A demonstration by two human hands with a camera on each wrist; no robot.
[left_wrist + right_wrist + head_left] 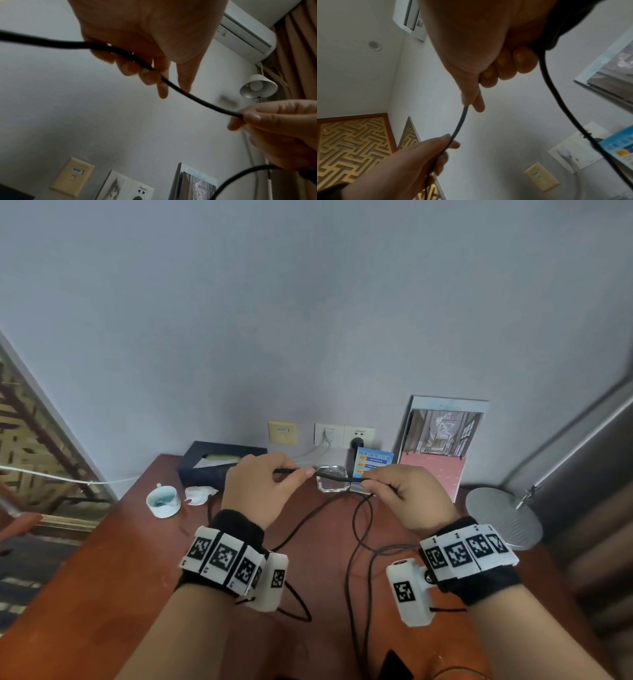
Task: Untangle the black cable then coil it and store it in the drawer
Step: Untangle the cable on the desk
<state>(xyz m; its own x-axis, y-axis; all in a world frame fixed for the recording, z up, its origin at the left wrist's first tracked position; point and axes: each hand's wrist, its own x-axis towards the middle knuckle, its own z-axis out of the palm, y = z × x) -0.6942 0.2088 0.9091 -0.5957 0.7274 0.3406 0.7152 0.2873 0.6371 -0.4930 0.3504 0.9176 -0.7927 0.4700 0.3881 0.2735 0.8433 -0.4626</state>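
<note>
Above table [102, 594], both hands pinching black cable [334, 477]

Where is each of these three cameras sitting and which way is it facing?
Head: worn on the head, looking forward and down at the reddish-brown wooden table; both forearms, left hand and right hand show.
Left wrist: under the left hand, tilted up toward the wall; left fingers and the right hand opposite show.
Right wrist: under the right hand, tilted up toward the ceiling; the left hand reaches in.
Shared: all three show the thin black cable stretched between the pinching hands.
</note>
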